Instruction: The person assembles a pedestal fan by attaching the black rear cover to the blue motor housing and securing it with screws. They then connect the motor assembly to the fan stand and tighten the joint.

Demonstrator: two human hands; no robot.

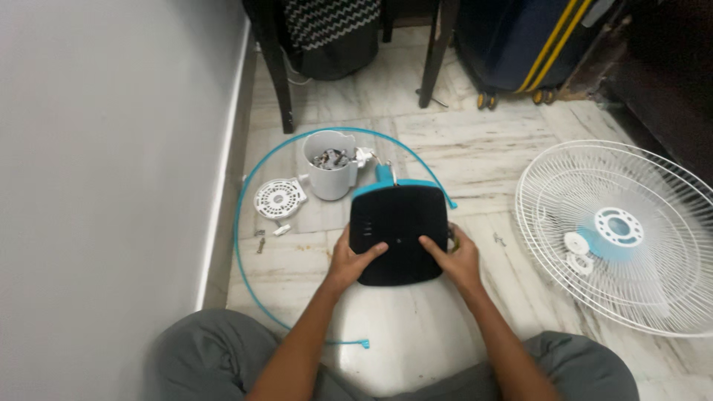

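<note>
Left hand (355, 260) and right hand (454, 256) are grasping the black fan base (399, 234) on the floor, fingers spread over it; just beyond, the white cup (329, 176) of loose parts is risking a knock.

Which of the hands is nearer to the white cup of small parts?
Left. The left hand grips the black base on the side just below the white cup; the right hand holds the base's far side, farther away.

Bare marble floor (460, 160) is lying open right of the white motor housing (330, 174); wall (104, 148) is blocking its left.
</note>
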